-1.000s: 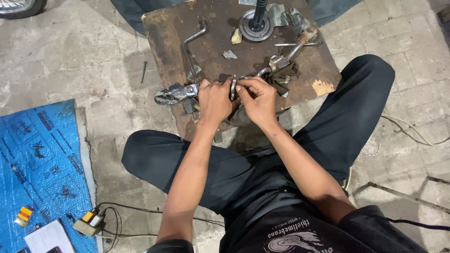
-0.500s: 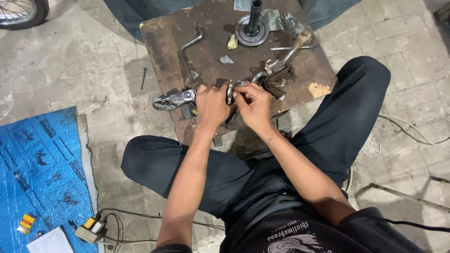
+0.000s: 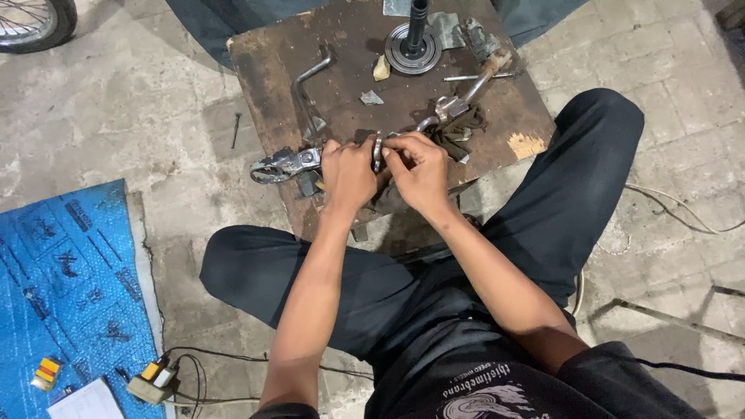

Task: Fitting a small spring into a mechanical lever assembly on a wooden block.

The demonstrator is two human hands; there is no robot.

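Observation:
I sit cross-legged on a stone floor before a low, rusty brown work board (image 3: 272, 70). My left hand (image 3: 347, 174) and my right hand (image 3: 417, 172) meet over its near edge, both closed on a small metal ring part (image 3: 377, 150) held upright between the fingers. A shiny metal lever piece (image 3: 281, 164) sticks out to the left from under my left hand. Just beyond my right hand lies a hammer-like tool (image 3: 469, 91) on a dark rag.
On the board stand a round flanged disc with a black shaft (image 3: 414, 48), a bent crank rod (image 3: 304, 85) and small scraps. A blue tarp (image 3: 66, 287) covers the floor at left, with a small plug adapter (image 3: 151, 380). A wheel (image 3: 31, 22) shows top left.
The view has shifted so the board and hands sit slightly higher in frame. Both hands stay on the ring part, with small finger movements only.

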